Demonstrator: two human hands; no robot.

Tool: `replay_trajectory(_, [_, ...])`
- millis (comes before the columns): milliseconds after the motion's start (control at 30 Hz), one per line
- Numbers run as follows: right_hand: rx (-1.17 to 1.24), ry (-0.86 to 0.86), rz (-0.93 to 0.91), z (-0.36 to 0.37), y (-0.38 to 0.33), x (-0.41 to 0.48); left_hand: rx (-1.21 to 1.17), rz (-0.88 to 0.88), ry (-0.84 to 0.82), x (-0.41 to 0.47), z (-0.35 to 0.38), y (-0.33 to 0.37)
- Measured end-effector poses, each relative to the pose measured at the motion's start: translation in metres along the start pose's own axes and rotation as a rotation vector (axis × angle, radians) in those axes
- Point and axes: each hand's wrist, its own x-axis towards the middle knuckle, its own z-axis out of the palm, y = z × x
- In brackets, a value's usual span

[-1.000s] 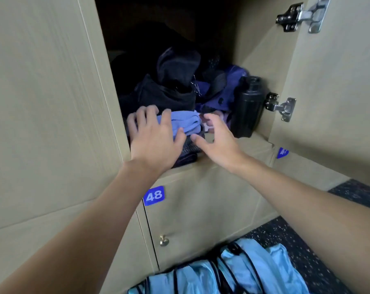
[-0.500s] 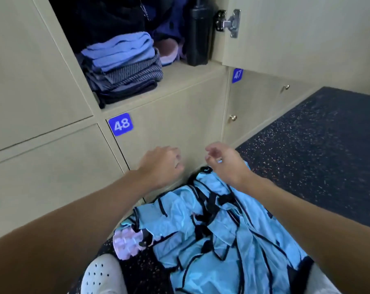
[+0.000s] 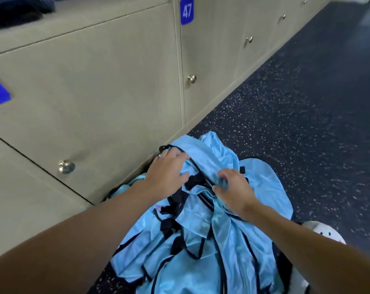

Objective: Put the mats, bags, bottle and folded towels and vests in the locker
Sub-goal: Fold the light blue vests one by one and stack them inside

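Beige locker doors point(image 3: 95, 81) at left, left hand point(image 3: 168, 172) grip open, fingers extended flat on light-blue vests point(image 3: 201, 240), vests piled on speckled floor point(image 3: 286, 102) against locker base, right hand point(image 3: 232, 192) grip closed on vest fabric, white shoe point(image 3: 322, 230) far right.

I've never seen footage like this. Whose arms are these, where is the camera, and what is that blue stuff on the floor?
No machine here: a person wears a wide-angle camera on the head, looking down at their own bare arms. The floor is dark and speckled, beside beige lockers, one numbered 47. On it lies a crumpled pile of light blue vests with black trim. The left hand rests on the pile; the right hand grips a fold of it. A white shoe shows at lower right.
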Motion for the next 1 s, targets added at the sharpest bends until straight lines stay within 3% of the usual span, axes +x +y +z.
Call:
replay_trajectory(67, [-0.045, -0.028, -0.011, 0.004, 0.005, 0.008, 0.040, 0.073, 0.006, 0.019, 0.010, 0.005])
replay_trajectory(233, [-0.044, -0.013, -0.011, 0.004, 0.023, 0.010, 0.243, 0.220, -0.200, 0.051, 0.024, 0.019])
replay_trajectory(400, [0.112, 0.080, -0.006, -0.018, 0.017, 0.016, 0.249, 0.214, -0.099, 0.056, 0.017, 0.009])
replay_trajectory(633, [0.219, 0.121, -0.039, -0.060, 0.000, 0.010, -0.070, 0.221, 0.122, 0.037, -0.020, 0.026])
replay_trajectory(1000, [0.192, 0.203, -0.266, -0.163, -0.101, -0.046, -0.198, 0.225, 0.187, -0.024, -0.161, 0.053])
